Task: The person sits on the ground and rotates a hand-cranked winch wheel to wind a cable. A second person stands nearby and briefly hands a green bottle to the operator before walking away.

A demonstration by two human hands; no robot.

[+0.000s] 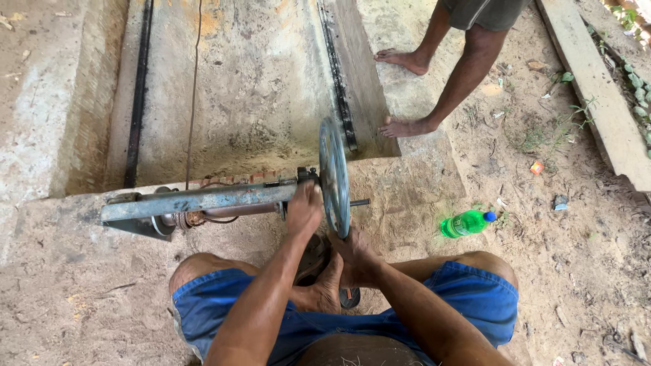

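mid-frame: left hand (pixel 304 209) gripping the shaft (pixel 203 200) | right hand (pixel 352 254) clamped on wheel (pixel 334 177) rim | step, I reckon: seating wheel | next needs a steady, square push

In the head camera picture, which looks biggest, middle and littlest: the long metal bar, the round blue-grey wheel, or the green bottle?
Largest to smallest, as they look:
1. Long metal bar, stretching from the left to the wheel.
2. Round wheel, seen nearly edge-on, so its full size is hard to judge.
3. Green bottle, lying on the dirt; clearly the littlest.
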